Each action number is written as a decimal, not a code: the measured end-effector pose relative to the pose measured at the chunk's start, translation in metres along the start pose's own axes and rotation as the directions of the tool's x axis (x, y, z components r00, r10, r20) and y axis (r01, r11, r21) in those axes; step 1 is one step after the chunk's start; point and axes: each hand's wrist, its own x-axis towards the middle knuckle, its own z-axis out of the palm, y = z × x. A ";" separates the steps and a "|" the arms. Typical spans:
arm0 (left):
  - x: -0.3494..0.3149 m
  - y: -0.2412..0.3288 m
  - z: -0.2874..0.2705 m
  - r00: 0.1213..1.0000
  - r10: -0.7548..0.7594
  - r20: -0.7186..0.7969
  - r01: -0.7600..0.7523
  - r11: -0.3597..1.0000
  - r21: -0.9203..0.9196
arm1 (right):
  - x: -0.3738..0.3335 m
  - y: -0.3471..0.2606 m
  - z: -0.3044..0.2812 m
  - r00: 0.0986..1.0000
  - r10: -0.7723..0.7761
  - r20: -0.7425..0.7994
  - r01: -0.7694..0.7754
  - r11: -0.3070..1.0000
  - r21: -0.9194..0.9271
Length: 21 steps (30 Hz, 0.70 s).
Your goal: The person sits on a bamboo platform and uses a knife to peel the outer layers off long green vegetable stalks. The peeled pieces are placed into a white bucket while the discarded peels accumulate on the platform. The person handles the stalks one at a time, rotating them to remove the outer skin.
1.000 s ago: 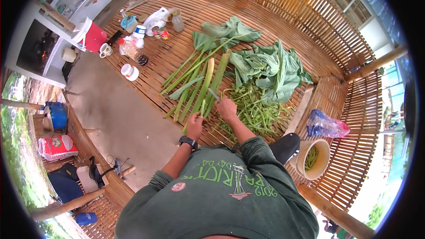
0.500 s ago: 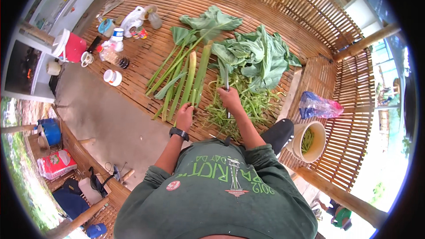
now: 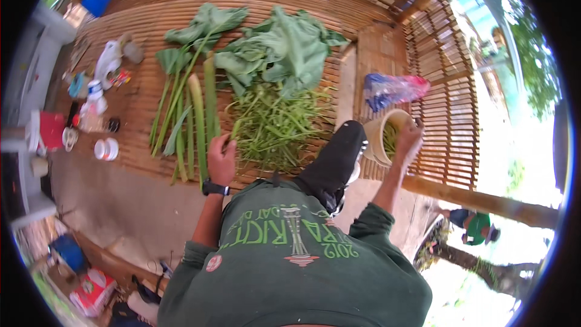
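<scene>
My left hand (image 3: 221,162) is closed near the cut ends of the long leaf stalks, its fingertips on a short green stalk (image 3: 235,129). Off to the right, my right hand (image 3: 409,143) is at the rim of a cream bucket (image 3: 376,139). Its fingers look curled and are a little blurred; whatever they hold is hidden, and no knife shows. Green pieces (image 3: 390,138) lie inside the bucket. Between my hands is a heap of green peelings (image 3: 275,124). Beyond it lie big wilted leaves (image 3: 284,48), with long stalks (image 3: 189,127) to their left.
All this lies on a bamboo-slat platform (image 3: 142,100). A white jar (image 3: 106,149), a bottle (image 3: 91,120) and a red cooler (image 3: 48,130) are at the left. A blue and pink plastic bag (image 3: 393,91) is beyond the bucket. My knee (image 3: 333,163) rises beside the heap.
My right hand has left the heap, where it held a knife, and reached right to the bucket. My left hand stays by the stalks. The whole view has shifted, so things sit farther left.
</scene>
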 end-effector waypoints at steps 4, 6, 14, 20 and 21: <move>0.000 0.042 -0.009 0.999 -0.004 0.054 0.013 0.985 -0.170 | -0.063 -0.094 -0.019 0.885 -0.173 0.431 0.011 0.935 0.354; -0.001 0.053 -0.013 0.998 0.016 0.062 -0.003 0.979 -0.205 | -0.114 -0.168 -0.039 0.751 -0.376 0.543 -0.030 0.801 0.597; -0.013 0.102 -0.030 0.990 0.138 0.034 -0.131 0.981 -0.146 | -0.196 -0.271 -0.046 0.271 -0.879 0.392 0.029 0.414 0.910; -0.017 0.106 -0.032 0.985 0.165 -0.038 -0.168 0.982 -0.080 | -0.202 -0.277 -0.063 0.264 -0.833 0.486 0.019 0.508 0.861; -0.018 0.105 -0.031 0.984 0.173 -0.040 -0.175 0.981 -0.079 | -0.203 -0.275 -0.061 0.280 -0.838 0.468 0.059 0.502 0.863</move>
